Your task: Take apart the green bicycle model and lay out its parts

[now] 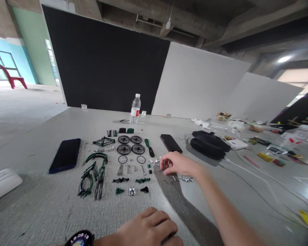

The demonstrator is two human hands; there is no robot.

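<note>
My right hand (176,164) pinches a thin metal wire piece over the table, beside more thin wire parts (169,179) and small silver pieces (188,179). Closer to me, my left hand (150,227) rests with curled fingers and shows nothing in them. Left of my right hand lie miniature bicycle parts in rows: spoked black wheels (124,149), two thin rings (141,159), a green frame (104,141), dark green forks (100,182) and a curved fender (96,156). A green-and-black tool-like part (149,147) lies right of the wheels. Screws (120,169) sit below the rings.
A dark tablet or phone (65,155) lies at left, another phone (170,142) behind my right hand. A water bottle (135,109) stands at the back. Rightward are a black case (210,145), a white cable (256,169) and clutter. A white object (3,184) occupies the left edge.
</note>
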